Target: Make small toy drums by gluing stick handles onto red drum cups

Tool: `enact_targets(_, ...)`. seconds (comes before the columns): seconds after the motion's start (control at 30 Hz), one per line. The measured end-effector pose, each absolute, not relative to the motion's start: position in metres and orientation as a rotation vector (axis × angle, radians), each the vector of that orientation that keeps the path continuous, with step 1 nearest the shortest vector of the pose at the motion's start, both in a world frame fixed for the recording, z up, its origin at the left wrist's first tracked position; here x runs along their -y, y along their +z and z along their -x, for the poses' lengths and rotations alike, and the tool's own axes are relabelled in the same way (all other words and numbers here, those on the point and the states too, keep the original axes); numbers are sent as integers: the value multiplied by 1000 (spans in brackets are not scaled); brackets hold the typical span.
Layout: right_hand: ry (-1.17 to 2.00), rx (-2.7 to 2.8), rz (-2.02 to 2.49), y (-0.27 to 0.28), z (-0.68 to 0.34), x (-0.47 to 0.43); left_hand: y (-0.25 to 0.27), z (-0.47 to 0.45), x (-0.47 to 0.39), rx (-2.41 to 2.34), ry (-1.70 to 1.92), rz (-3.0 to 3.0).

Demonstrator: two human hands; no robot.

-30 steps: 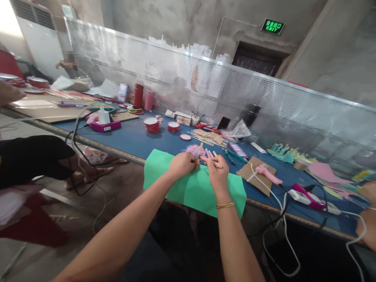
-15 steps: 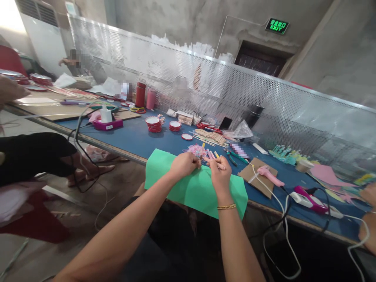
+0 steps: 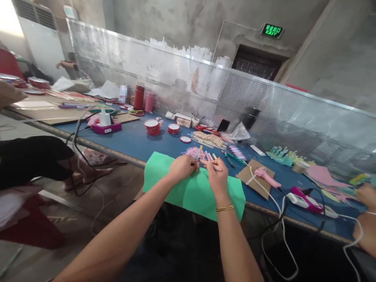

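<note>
My left hand (image 3: 184, 168) is closed, pinching a small thin piece with a yellow tip (image 3: 201, 148); its lower part is hidden by my fingers. Facing it, my right hand (image 3: 217, 177) is wrapped round a pale pink marker (image 3: 216, 167), its end pointing at the pinched piece. Both hands are over a green sheet (image 3: 188, 192) that hangs off the table's front edge. Just behind them lies a tangle of pink and white loops (image 3: 192, 152), with a few more markers (image 3: 209, 156) beside it.
Pliers (image 3: 228, 159) and a pink glue gun (image 3: 266, 177) on cardboard (image 3: 249, 171) lie to the right. Red-rimmed discs (image 3: 152, 127) are stacked at the left. Power strips (image 3: 307, 200) with loose cables sit on either side. Another person's hand (image 3: 367, 195) is at far right.
The view has shifted slightly. My right hand has turned a little and the marker's end sits closer to the piece in my left hand. Both hands keep their grip.
</note>
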State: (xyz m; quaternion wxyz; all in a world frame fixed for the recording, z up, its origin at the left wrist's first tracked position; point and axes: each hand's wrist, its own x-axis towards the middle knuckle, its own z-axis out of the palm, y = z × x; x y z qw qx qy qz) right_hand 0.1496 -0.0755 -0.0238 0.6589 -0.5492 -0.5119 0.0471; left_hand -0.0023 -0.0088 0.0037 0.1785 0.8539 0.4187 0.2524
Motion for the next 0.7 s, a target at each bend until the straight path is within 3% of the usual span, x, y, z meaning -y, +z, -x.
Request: enact_targets(0.7, 99, 1145, 1235, -23, -149, 76, 12, 2, 16, -1237, 664, -2440)
